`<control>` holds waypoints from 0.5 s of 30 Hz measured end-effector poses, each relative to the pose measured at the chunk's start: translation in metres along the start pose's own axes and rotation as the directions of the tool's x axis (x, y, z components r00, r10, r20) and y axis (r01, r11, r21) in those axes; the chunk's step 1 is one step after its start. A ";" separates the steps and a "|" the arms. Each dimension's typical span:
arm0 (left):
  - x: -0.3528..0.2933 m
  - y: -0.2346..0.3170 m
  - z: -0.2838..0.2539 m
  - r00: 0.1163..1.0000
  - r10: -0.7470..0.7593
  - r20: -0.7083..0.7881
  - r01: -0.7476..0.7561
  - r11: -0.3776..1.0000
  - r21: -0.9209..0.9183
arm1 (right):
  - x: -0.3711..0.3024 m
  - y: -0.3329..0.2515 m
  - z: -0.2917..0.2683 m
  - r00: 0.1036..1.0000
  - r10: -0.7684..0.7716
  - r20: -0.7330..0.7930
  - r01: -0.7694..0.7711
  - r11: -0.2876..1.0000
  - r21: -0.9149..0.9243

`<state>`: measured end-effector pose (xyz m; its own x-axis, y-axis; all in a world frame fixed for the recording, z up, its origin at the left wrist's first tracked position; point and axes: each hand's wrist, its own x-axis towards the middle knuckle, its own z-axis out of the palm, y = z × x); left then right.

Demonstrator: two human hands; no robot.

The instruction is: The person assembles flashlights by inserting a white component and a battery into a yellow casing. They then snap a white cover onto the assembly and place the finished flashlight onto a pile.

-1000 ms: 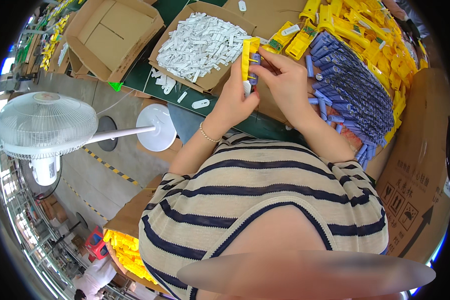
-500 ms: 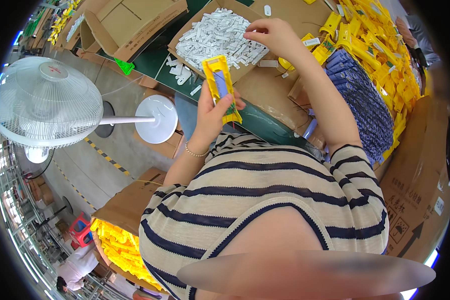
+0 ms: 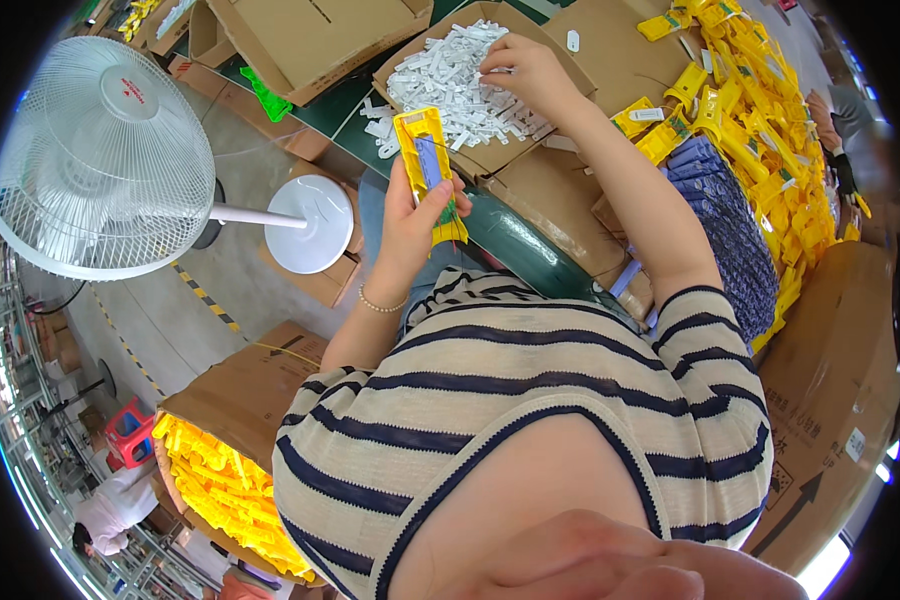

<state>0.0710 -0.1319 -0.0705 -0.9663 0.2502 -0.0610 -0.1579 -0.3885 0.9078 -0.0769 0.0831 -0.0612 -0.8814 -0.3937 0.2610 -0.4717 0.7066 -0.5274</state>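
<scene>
In my left hand [image 3: 406, 222] is a yellow plastic housing [image 3: 417, 128], its open side facing up. A bluish-purple strip [image 3: 429, 163] lies inside it, with a bit of green board and thin wire near the lower end, partly behind my thumb. My right hand [image 3: 532, 75] reaches over a shallow cardboard tray [image 3: 502, 158] heaped with small white plastic pieces [image 3: 435, 75]. Its thumb and fingers are drawn together at the pile; whatever lies between the fingertips is too small to make out.
Yellow housings [image 3: 770, 150] are heaped at the right, beside a stack of bluish-purple strips [image 3: 715, 210]. Another carton [image 3: 320, 40] stands at the far left of the green table [image 3: 510, 225]. A white fan [image 3: 110, 160] stands left; a carton of yellow parts [image 3: 215, 480] sits lower left.
The view has shifted and turned a little. My right hand has moved left over the white pieces, fingertips now at the pile. My left hand still holds the yellow housing, slightly further left.
</scene>
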 end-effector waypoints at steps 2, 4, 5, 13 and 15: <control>0.003 0.000 0.000 1.000 0.010 -0.009 -0.010 1.000 -0.010 | -0.013 -0.007 -0.013 0.989 -0.092 -0.115 0.110 0.982 0.154; 0.007 0.002 0.003 1.000 0.003 -0.004 -0.003 1.000 -0.003 | -0.028 -0.017 -0.026 0.978 -0.080 -0.195 0.154 0.901 0.405; 0.007 0.003 0.005 1.000 -0.004 -0.006 0.004 1.000 0.009 | -0.036 -0.025 -0.031 0.979 -0.083 -0.188 0.155 0.900 0.407; 0.020 0.005 0.041 0.989 -0.044 0.138 0.030 0.995 0.098 | -0.094 -0.067 -0.063 0.959 0.226 -0.174 -0.041 0.713 0.700; 0.022 0.001 0.047 0.979 -0.070 0.190 0.041 0.987 0.155 | -0.098 -0.076 -0.071 0.926 0.344 -0.155 -0.076 0.572 0.817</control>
<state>0.0593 -0.0857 -0.0512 -0.8964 0.4409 -0.0445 -0.1634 -0.2354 0.9581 0.0434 0.1101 0.0108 -0.9821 -0.0306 0.1858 -0.1843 -0.0460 -0.9818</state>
